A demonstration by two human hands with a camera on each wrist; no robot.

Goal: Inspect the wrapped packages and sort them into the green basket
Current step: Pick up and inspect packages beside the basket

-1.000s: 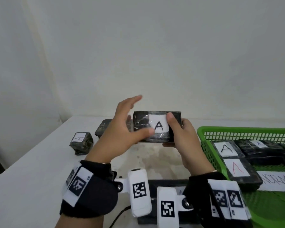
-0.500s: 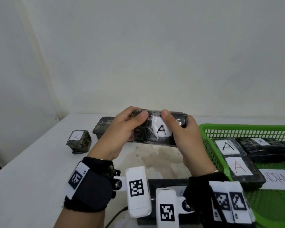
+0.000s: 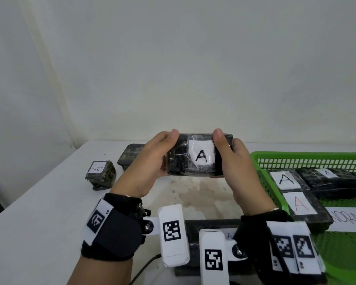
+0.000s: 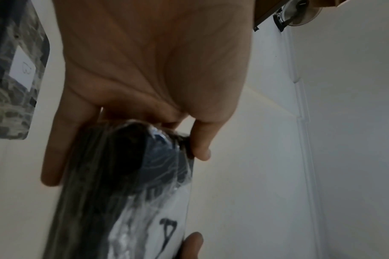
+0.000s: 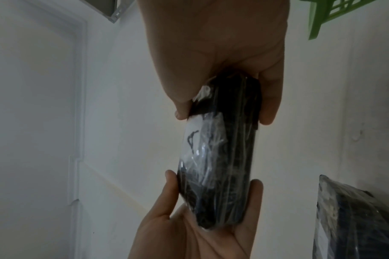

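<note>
Left hand (image 3: 152,159) and right hand (image 3: 236,161) each clamp thumb-over-fingers on an end of the wrapped package (image 3: 195,157), raised at 12 o'clock, green basket (image 3: 261,159) at 3 o'clock; film-wrapped, apparently rigid, light, probably slippery, best gripped endwise.

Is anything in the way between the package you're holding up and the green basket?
Nothing visible blocks it. The held package is up off the table between the left hand and right hand, and the green basket sits just to its right. Only the basket's low wall must be cleared.
</note>
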